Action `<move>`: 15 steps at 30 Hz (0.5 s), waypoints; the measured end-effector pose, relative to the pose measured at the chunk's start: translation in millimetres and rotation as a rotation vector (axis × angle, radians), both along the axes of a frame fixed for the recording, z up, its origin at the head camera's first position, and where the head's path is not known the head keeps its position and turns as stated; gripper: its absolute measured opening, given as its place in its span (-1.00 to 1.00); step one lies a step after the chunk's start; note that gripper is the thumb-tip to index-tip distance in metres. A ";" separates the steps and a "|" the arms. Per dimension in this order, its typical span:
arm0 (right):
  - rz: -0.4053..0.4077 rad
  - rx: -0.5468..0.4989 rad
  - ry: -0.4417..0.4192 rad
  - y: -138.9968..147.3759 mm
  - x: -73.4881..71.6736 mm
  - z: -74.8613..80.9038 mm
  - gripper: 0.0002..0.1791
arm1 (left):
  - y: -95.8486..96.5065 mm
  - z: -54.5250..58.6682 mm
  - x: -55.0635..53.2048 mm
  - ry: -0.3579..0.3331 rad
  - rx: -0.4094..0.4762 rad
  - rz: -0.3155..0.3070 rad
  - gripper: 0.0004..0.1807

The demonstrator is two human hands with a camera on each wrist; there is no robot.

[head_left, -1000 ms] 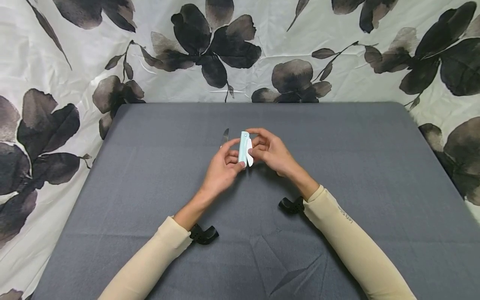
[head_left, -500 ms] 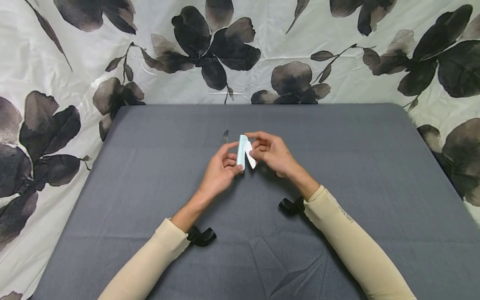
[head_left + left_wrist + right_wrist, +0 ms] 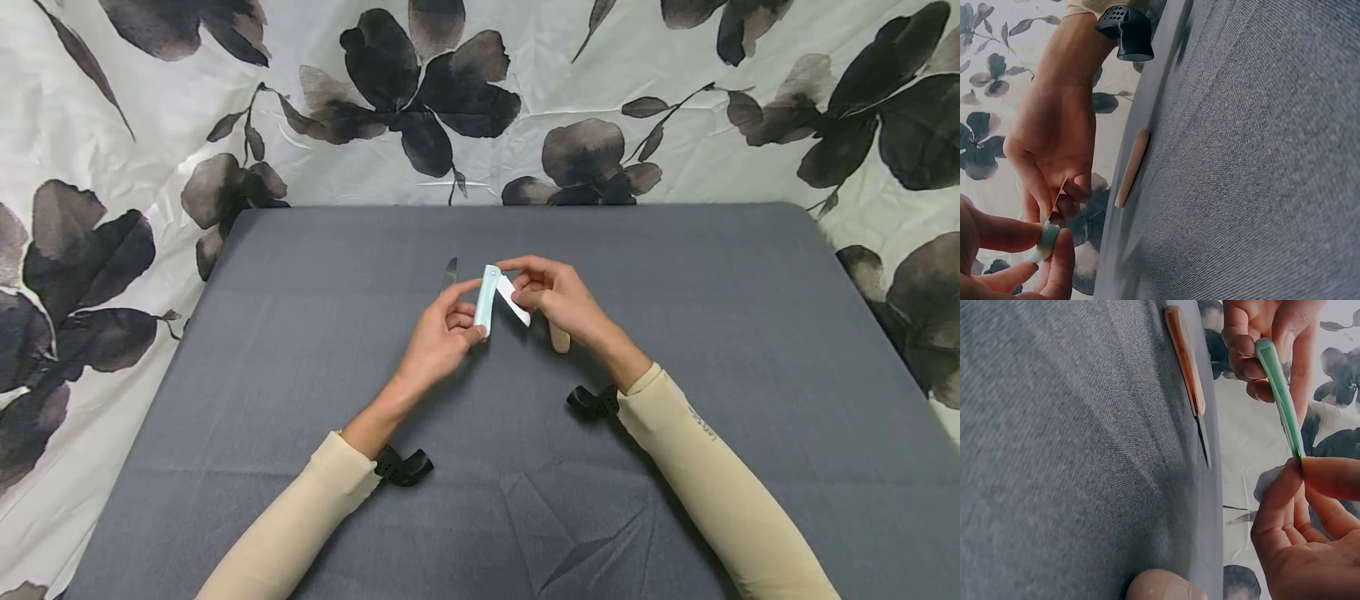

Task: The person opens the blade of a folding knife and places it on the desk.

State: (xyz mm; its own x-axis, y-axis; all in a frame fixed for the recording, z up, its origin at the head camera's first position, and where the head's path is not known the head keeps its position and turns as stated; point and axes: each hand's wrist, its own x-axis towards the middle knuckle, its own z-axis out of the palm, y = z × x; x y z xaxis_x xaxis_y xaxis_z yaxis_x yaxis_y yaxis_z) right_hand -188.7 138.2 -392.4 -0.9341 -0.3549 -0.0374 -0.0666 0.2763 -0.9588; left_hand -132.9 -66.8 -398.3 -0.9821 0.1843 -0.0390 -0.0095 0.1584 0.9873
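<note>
Folding knife (image 3: pixel 489 290): was held above the grey table (image 3: pixel 337 333), between both hands; white blade (image 3: pixel 520 313) stood partway out from pale-blue handle (image 3: pixel 483 315).
Left hand (image 3: pixel 438 337): thumb and fingers pinched the handle.
Right hand (image 3: pixel 564 302): thumb and finger pinched the blade.
Wooden-handled knife (image 3: pixel 1185 362): lay near the left hand.
Tan piece (image 3: pixel 559 338): lay below the right hand, partly hidden.

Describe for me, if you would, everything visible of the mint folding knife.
The folding knife has a smooth, slightly curved, pale mint handle that looks like plastic, with a round pivot at its far end. Its white blade is partly unfolded, angled out from the handle. It is held above the grey table: the left hand holds the handle, and the right hand pinches the blade.
</note>
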 end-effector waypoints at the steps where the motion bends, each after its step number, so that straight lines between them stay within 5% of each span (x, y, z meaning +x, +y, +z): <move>1: 0.001 0.007 -0.007 0.2 0.0 0.2 -0.51 | 0.1 -0.3 0.0 0.002 0.001 0.005 -0.25; 11: -0.002 0.080 -0.097 4.1 1.8 -1.6 -0.71 | 3.7 -1.2 0.4 0.001 0.049 0.050 -0.25; 15: -0.005 0.114 -0.099 5.5 3.9 -0.7 -0.65 | 3.8 -0.8 0.5 0.005 0.056 0.066 -0.25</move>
State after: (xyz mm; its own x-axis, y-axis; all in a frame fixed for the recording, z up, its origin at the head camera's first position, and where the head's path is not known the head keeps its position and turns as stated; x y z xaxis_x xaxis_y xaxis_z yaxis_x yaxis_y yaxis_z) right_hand -184.8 143.7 -393.1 -0.9255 -0.3390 -0.1689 0.0279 0.3837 -0.9230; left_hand -132.4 -63.0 -399.2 -0.9923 0.1213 -0.0254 -0.0130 0.1019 0.9947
